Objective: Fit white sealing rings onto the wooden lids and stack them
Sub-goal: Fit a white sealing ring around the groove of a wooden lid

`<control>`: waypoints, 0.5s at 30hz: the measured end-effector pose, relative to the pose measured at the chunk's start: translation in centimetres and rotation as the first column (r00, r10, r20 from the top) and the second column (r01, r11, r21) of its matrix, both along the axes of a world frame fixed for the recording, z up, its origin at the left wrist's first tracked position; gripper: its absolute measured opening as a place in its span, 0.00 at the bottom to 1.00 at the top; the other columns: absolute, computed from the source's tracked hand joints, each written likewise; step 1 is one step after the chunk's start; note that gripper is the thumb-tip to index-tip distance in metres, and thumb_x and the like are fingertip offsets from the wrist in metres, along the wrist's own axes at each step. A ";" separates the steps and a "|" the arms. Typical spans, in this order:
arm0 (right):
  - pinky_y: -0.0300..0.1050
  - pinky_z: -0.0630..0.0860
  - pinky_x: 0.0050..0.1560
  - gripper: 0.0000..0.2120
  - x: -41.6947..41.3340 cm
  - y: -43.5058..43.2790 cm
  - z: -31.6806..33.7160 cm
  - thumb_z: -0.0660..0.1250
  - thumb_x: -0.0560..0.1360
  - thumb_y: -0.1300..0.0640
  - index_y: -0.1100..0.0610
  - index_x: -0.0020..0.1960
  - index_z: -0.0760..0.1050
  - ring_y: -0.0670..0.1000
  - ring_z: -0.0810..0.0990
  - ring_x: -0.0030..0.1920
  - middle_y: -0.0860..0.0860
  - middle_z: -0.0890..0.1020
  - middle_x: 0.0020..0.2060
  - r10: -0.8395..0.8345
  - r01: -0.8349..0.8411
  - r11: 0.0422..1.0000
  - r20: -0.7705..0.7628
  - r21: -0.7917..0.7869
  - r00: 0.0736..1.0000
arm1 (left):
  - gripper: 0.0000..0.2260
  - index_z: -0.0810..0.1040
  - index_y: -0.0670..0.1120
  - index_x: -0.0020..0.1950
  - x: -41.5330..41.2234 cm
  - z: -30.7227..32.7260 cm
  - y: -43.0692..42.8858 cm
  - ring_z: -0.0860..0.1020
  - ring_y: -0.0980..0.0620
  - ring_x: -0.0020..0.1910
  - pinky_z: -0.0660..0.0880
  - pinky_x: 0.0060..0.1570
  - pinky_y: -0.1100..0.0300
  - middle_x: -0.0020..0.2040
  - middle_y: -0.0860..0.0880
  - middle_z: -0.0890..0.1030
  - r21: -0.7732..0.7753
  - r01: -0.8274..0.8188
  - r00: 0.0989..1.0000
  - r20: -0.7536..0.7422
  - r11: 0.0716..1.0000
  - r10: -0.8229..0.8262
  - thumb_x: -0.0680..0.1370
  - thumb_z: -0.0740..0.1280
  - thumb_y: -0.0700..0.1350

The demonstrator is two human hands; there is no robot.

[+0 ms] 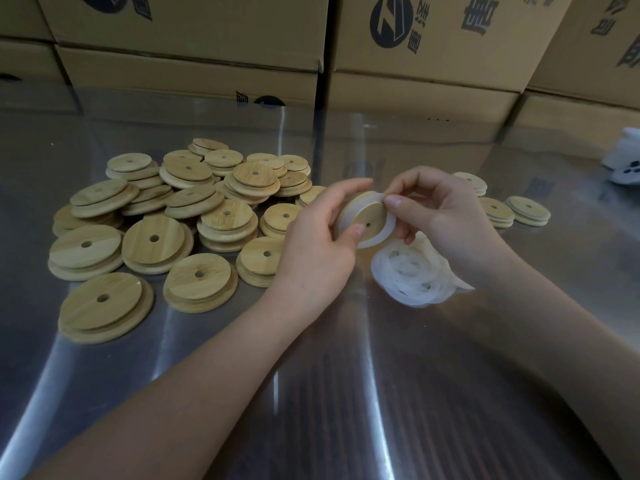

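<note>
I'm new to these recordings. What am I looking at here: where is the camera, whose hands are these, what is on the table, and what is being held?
There is no machine here: a person works with bare hands. The single picture comes from a wide-angle camera worn on their head, looking forward and down. The left hand grips a wooden lid, tilted up off the table. The right hand pinches a white ring that lies partly round the lid's edge. On the shiny metal table, a loose pile of lids lies on the left, each with a small centre hole. A heap of white rings sits just below the hands. A few more lids lie apart on the right. Cardboard boxes stand behind.
</note>
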State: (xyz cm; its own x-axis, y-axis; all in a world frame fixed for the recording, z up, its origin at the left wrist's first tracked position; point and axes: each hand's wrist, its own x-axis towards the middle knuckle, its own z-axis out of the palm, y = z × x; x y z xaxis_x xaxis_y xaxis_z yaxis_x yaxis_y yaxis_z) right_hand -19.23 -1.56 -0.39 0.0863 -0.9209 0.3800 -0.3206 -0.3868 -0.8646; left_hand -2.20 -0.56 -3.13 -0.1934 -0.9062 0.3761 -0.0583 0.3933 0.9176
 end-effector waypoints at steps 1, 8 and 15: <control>0.40 0.73 0.31 0.02 0.0 0.0 0.0 0.69 0.72 0.57 0.51 0.41 0.78 0.49 0.76 0.30 0.46 0.80 0.30 0.000 0.000 1.000 -0.002 0.002 1.000 | 0.22 0.74 0.53 0.66 0.0 0.0 0.0 0.79 0.55 0.59 0.76 0.61 0.50 0.58 0.52 0.82 -0.017 -0.003 1.000 0.009 1.000 0.003 0.77 0.66 0.32; 0.40 0.73 0.30 0.04 -0.2 -0.1 0.2 0.68 0.73 0.59 0.52 0.41 0.78 0.49 0.76 0.30 0.46 0.79 0.31 0.010 -0.010 1.000 -0.004 0.017 1.000 | 0.20 0.76 0.51 0.65 0.1 -0.1 0.1 0.79 0.55 0.58 0.78 0.58 0.49 0.57 0.54 0.81 -0.128 -0.032 0.999 0.019 0.991 0.034 0.77 0.66 0.33; 0.40 0.74 0.30 0.09 -0.2 0.0 0.4 0.67 0.77 0.64 0.53 0.42 0.78 0.49 0.76 0.30 0.47 0.80 0.31 0.013 -0.013 1.000 -0.014 0.027 1.000 | 0.16 0.79 0.50 0.61 0.2 0.0 0.1 0.80 0.58 0.55 0.79 0.55 0.51 0.54 0.58 0.82 -0.145 -0.060 0.997 0.031 0.988 0.065 0.77 0.67 0.34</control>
State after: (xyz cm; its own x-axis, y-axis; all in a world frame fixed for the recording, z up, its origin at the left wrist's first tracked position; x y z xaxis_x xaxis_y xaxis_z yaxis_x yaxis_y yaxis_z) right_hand -19.41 -1.52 -0.01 0.1038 -0.9297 0.3533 -0.3280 -0.3674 -0.8703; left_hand -2.04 -0.42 -3.13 -0.1534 -0.8540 0.4972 -0.1187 0.5155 0.8487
